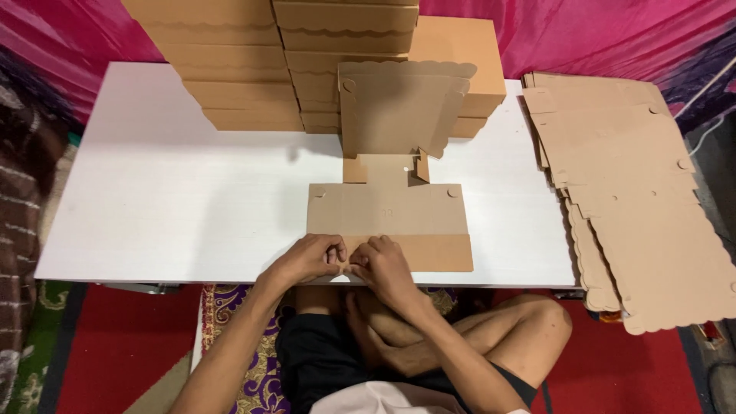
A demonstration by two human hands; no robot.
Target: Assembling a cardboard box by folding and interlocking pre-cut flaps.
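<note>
A flat brown cardboard box blank (387, 208) lies on the white table (176, 192), its far panel with a scalloped edge standing upright. My left hand (307, 259) and my right hand (382, 264) sit side by side at the blank's near flap, close to the table's front edge. The fingers of both hands are curled and pinch the flap's near edge at its left half. Small side tabs stick up in the middle of the blank.
Two tall stacks of folded brown boxes (230, 69) stand at the back of the table, with a lower stack (468, 61) beside them. A pile of flat scalloped blanks (636, 192) lies at the right, overhanging the table edge. Pink cloth hangs behind.
</note>
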